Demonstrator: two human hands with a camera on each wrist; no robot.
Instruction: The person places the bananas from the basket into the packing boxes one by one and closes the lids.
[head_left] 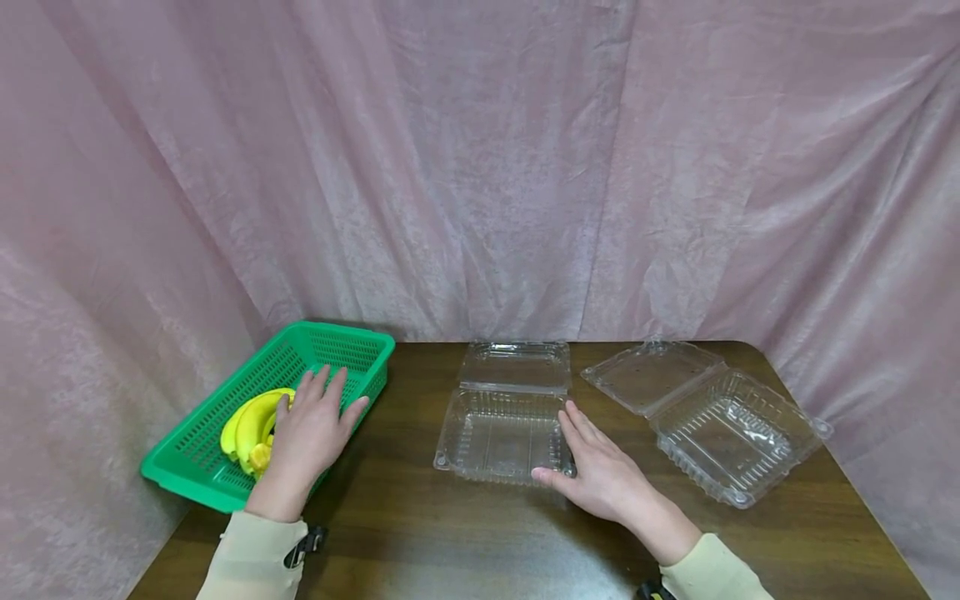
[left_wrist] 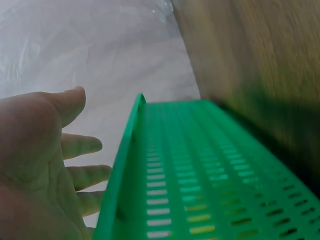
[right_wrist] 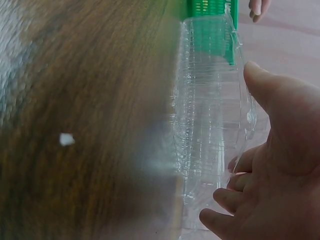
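Observation:
A bunch of yellow bananas (head_left: 255,427) lies in the green basket (head_left: 172,477) on the left. Over the basket, beside the bananas, is my left hand (head_left: 311,429), its fingers spread and holding nothing. In the left wrist view that hand (left_wrist: 40,165) is just beyond the basket's green wall (left_wrist: 180,150). My right hand (head_left: 603,475) has straight fingers at the right edge of a clear plastic clamshell box (head_left: 498,433), whose lid (head_left: 516,365) is folded back. Whether the fingers touch the box, I cannot tell.
A second clear clamshell box (head_left: 738,433) stands at the right, its lid (head_left: 652,375) laid back at an angle. Both boxes and the basket are on a dark wooden table (head_left: 420,533). Pink curtain (head_left: 525,167) hangs behind and at the sides.

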